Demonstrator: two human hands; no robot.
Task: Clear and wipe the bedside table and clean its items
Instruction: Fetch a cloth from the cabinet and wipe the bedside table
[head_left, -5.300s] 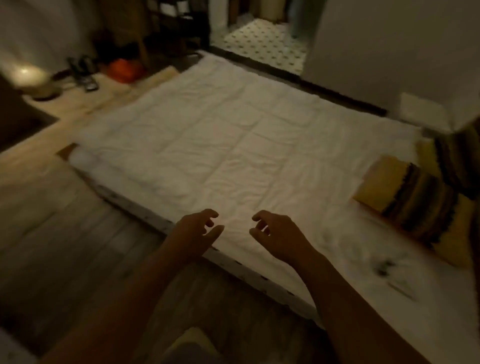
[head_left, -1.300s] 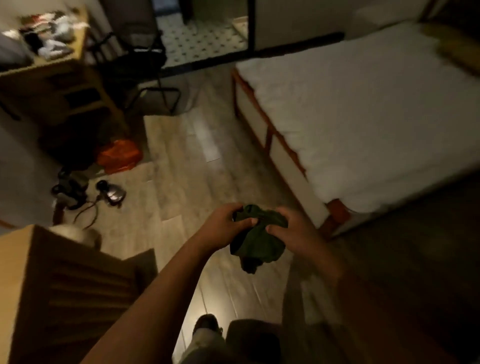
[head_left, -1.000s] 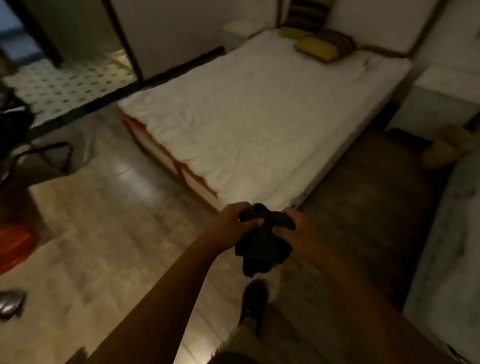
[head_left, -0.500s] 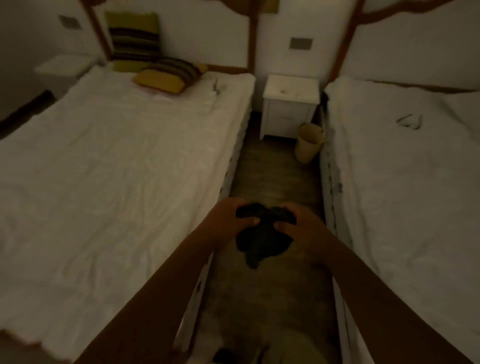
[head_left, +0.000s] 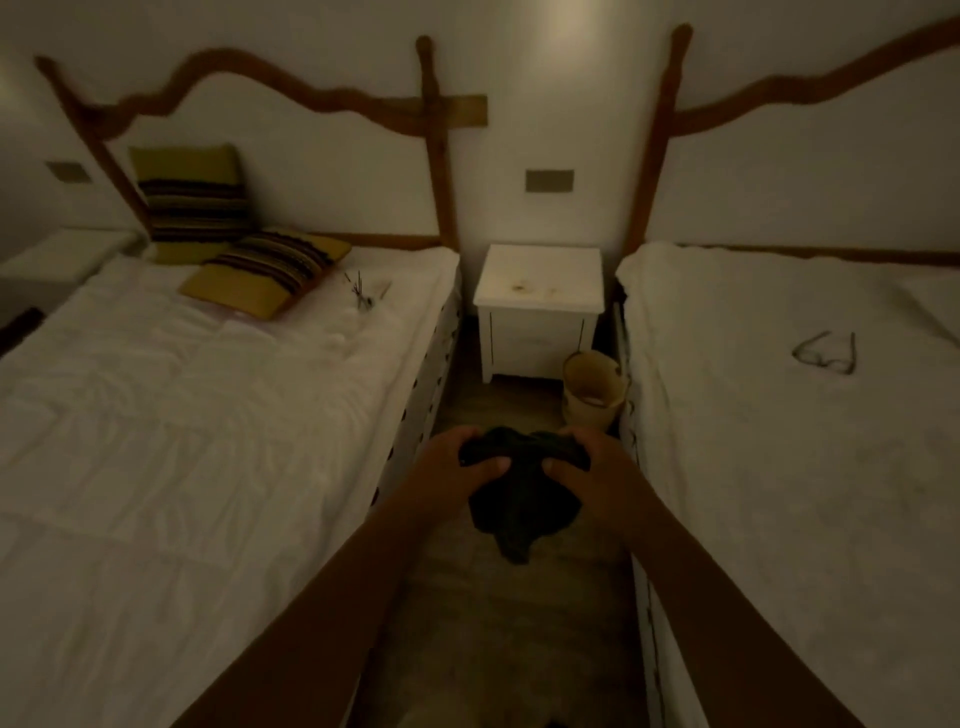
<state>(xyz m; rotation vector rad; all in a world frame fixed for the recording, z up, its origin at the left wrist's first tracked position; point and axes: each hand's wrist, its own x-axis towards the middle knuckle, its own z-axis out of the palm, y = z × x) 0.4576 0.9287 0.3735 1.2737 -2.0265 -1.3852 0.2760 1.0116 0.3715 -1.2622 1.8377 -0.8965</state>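
A white bedside table (head_left: 539, 283) stands against the far wall between two beds, its top bare apart from faint stains. I hold a dark bunched cloth (head_left: 522, 493) in front of me over the aisle floor. My left hand (head_left: 452, 467) grips its left side and my right hand (head_left: 592, 470) grips its right side. A pair of glasses (head_left: 826, 354) lies on the right bed. Several thin dark sticks and small items (head_left: 361, 296) lie on the left bed near the pillows.
A narrow wooden-floor aisle (head_left: 498, 597) runs between the left bed (head_left: 182, 415) and the right bed (head_left: 805, 467). A small beige bin (head_left: 592, 387) sits on the floor right of the table. Two striped pillows (head_left: 260, 270) rest at the left bed's head.
The view has turned from the room's floor and bed foot into the aisle, and the bedside table is closer. Both hands picked up the dark cloth since the earliest frame and still hold it.
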